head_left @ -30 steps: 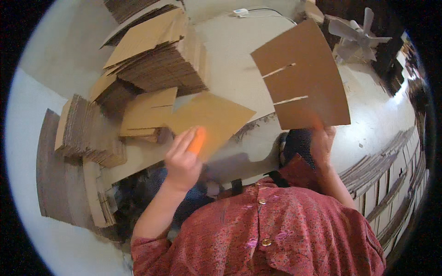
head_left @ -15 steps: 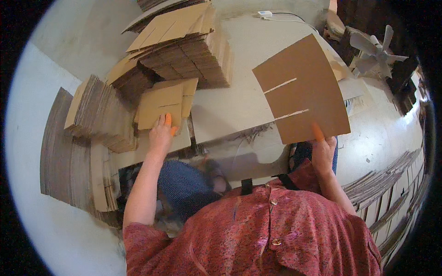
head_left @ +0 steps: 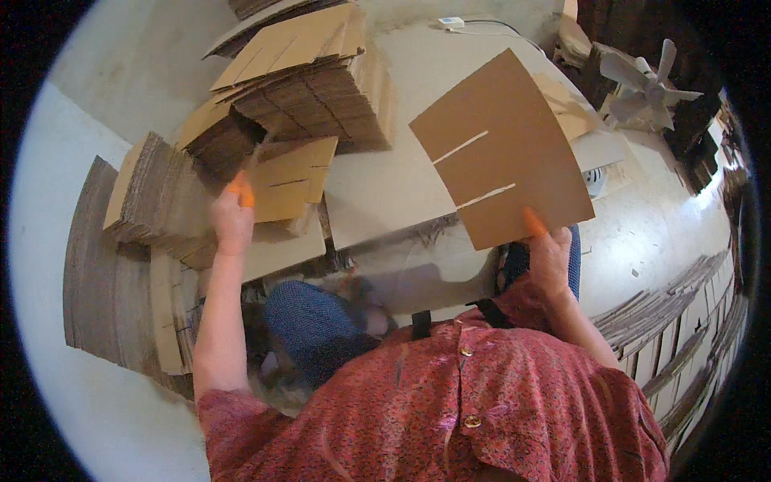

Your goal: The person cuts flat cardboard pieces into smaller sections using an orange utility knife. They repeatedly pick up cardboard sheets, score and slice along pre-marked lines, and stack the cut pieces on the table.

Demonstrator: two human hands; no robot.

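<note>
A pale, smooth tabletop (head_left: 385,205) spreads out in front of the person, its far end paler where the light falls. The biggest thing on it is a tall block of stacked cardboard (head_left: 321,104), brown and ridged along its cut edges, with slit sheets lying flat on top. To its left I see a second stack (head_left: 165,197), its sheets packed tightly, rough edges showing. The single cardboard sheet (head_left: 506,161) is up in the air over the near edge, tilted, flat-faced and slightly bowed to my eye, with two narrow slits running in from its left side. A low pile of tan slit pieces (head_left: 289,193) lies between the two stacks and the near edge. Toward the far right stands a grey fan (head_left: 646,92) with broad blades. The right hand (head_left: 552,255) grips the sheet by its lower edge; the left hand (head_left: 233,217) is at the pile's left side, fingers bent, and I cannot tell whether it holds anything. Smallest are the orange finger covers (head_left: 533,221), one showing on each hand.
</note>
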